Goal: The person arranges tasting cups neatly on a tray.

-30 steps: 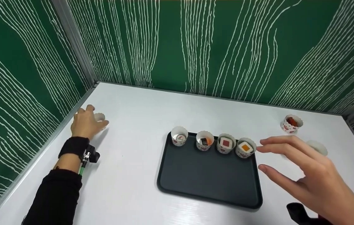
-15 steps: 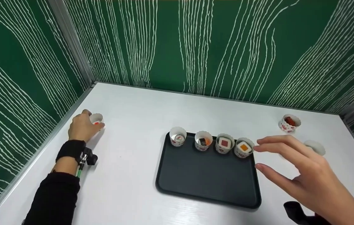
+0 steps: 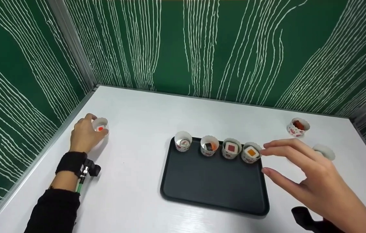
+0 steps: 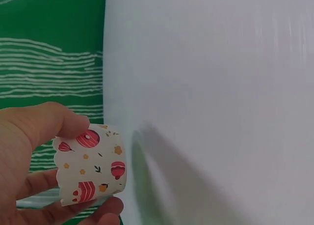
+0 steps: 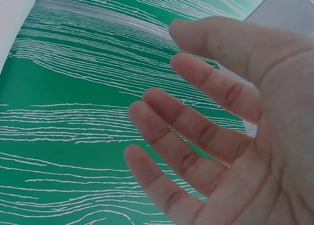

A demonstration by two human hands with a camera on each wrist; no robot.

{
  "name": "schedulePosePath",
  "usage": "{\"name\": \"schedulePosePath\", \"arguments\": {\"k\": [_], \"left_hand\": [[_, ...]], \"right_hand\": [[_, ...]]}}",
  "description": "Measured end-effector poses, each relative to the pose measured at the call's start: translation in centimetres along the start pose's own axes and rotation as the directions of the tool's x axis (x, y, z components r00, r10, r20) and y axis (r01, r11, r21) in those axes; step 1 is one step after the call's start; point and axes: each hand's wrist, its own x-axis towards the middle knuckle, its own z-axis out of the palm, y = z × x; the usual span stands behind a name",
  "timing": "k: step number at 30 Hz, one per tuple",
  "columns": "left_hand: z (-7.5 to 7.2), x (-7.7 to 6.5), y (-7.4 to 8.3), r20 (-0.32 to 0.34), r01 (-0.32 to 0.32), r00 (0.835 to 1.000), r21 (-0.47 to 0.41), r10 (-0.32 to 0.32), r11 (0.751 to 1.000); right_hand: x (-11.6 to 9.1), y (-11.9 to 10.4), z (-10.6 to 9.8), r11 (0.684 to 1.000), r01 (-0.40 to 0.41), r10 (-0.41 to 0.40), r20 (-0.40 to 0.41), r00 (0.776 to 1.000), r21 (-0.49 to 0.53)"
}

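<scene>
At the far left of the table, my left hand (image 3: 85, 133) grips a paper baking cup (image 4: 93, 168) printed with red and orange pictures, thumb on one side and fingers on the other. Inside that cup sits a white piece with a red-orange centre (image 3: 100, 128). My right hand (image 3: 312, 171) hovers beside the right edge of a dark tray (image 3: 215, 181), its fingers spread and loosely bent around nothing. Just left of its fingertips stands a cup with a white and orange sushi-like piece (image 3: 251, 152).
Along the tray's back edge, other cups hold a white-and-red piece (image 3: 231, 148), a black-and-orange piece (image 3: 209, 146) and a small round piece (image 3: 184, 142). A cup with red contents (image 3: 298, 127) stands back right; another cup (image 3: 324, 151) is partly behind my right hand. Green walls (image 3: 176, 48) border the table.
My left hand has shifted slightly towards me and tipped the cup, so the red-orange piece inside now shows. My right hand keeps its pose; the whole view has drifted slightly.
</scene>
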Motion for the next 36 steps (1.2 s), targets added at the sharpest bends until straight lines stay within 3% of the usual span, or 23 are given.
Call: {"name": "schedulePosePath", "arguments": {"k": [11,24,30,36], "left_hand": [[0.2,-1.5,4.1,-0.037,-0.122,0.992,-0.031,0.121,0.992],[0.8,-4.1,9.7,0.025,-0.213,0.976,-0.126,0.218,0.969],[1.2,-5.7,12.0,0.01,-0.319,0.945,-0.174,0.326,0.932],[1.6,-7.5,14.3,-0.019,-0.455,0.887,-0.215,0.462,0.865]], "right_hand": [[0.0,0.3,0.0,0.997,-0.067,0.068,0.027,0.997,-0.034],[-0.2,0.6,0.1,0.987,-0.143,0.148,0.068,0.987,-0.074],[-0.1,1.0,0.5,0.99,-0.132,0.135,0.066,0.989,-0.054],[-0.1,1.3,1.2,0.991,-0.125,0.127,0.049,0.991,-0.051]]}}
